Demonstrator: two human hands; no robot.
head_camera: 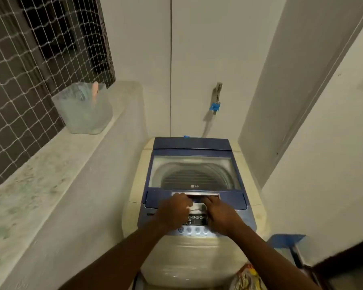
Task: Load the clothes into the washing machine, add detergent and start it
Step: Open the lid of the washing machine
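A cream top-loading washing machine [134, 185] with a blue top stands ahead of me. Its glass lid [194, 172] is down, and the ribbed drum shows through it. My left hand [173, 210] and my right hand [219, 214] both rest at the lid's silver handle [197, 194], fingers curled onto its front edge. Between the hands lie the control panel display [196, 219] and a row of round blue buttons [193, 230]. No clothes or detergent can be made out inside the drum.
A clear plastic tub [84, 109] sits on the concrete ledge [40, 174] at left, beside a netted window. A tap with a blue hose connector [215, 106] is on the wall behind. A blue mop head [285, 240] and a patterned bag [247, 277] lie at lower right.
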